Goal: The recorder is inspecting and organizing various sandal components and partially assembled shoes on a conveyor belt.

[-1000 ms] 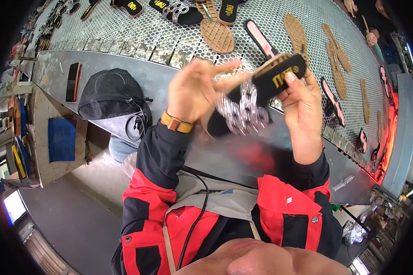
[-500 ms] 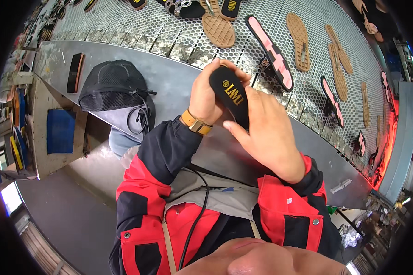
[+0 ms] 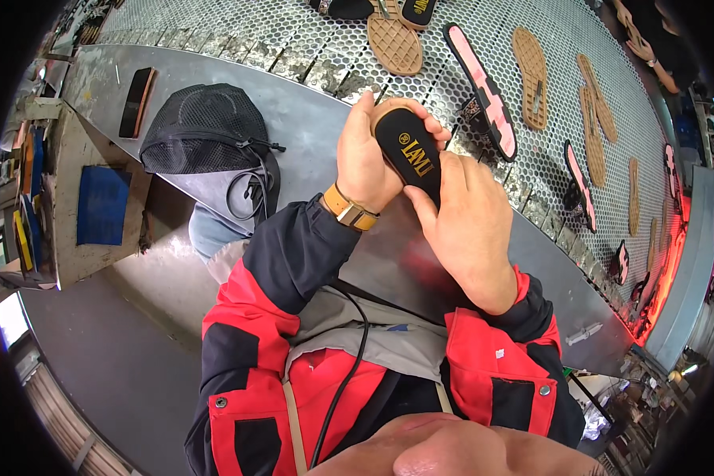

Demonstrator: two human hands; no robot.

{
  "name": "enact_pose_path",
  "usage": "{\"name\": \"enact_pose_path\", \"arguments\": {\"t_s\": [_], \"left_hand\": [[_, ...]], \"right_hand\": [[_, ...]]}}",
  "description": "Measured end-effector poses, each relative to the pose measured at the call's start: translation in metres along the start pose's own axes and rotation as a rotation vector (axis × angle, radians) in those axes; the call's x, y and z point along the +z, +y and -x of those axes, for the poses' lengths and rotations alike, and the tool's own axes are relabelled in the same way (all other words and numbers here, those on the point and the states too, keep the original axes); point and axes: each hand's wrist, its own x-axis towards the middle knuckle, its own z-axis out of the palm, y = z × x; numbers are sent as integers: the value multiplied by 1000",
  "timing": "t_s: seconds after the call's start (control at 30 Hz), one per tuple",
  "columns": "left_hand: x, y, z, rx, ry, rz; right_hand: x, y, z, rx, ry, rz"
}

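Between my two hands is a black slipper (image 3: 401,136) with gold lettering on its insole. A tan edge shows around its rounded upper end. My left hand (image 3: 363,163) wraps that end from the left, its fingertips coming round on the far side. My right hand (image 3: 472,226) grips the lower right part, thumb on the near edge and fingers along the right side. The slipper's lower end and strap are hidden by my hands. It is held above the grey metal ledge (image 3: 301,103) in front of the honeycomb-patterned conveyor.
On the conveyor (image 3: 484,40) lie several tan outsoles (image 3: 529,75) and black slipper uppers with pink undersides (image 3: 484,87). A black mesh cap (image 3: 206,127) and a phone (image 3: 137,103) rest on the ledge at left. A red glow (image 3: 666,270) shows at far right; another person's hands (image 3: 641,49) are at upper right.
The slipper has tilted in my hands, so its tan edge now shows at the upper end. The whole view has shifted slightly. Both hands keep their hold.
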Motion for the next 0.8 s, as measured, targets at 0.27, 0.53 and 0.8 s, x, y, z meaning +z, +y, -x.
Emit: {"name": "enact_pose_path", "arguments": {"t_s": [0.27,0.53,0.8], "left_hand": [[6,-8,2,178,-87,-324],[9,-2,2,-32,-286,-88],[17,-5,-3,-50,-34,-311]], "right_hand": [[3,17,2,-24,24,-53],[-27,29,4,-7,-87,-94],[-31,48,10,-659,103,-231]]}}
